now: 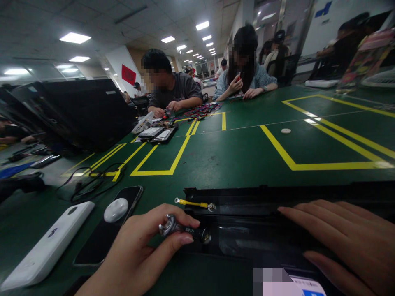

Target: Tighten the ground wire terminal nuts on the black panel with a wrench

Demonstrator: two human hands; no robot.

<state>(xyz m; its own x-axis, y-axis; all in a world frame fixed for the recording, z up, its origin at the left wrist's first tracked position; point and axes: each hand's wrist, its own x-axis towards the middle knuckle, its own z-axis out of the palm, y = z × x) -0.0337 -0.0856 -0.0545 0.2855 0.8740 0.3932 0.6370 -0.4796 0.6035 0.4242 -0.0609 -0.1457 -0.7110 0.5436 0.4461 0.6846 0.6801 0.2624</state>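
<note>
One black-and-chrome fitting point(189, 231) at the black panel's point(240, 200) near left end, pinched between left hand's point(143, 242) thumb and index finger; can't tell if it's seated. Right hand point(348, 240) spread over the panel's right part, no grip visible. Fitting looks rigid, light, probably slick on the chrome; hold by the black barrel. Counts: one yellow lead point(193, 203) at panel's left end, one phone point(101, 242) left of panel, two hard drives point(166, 135) beyond it.
</note>
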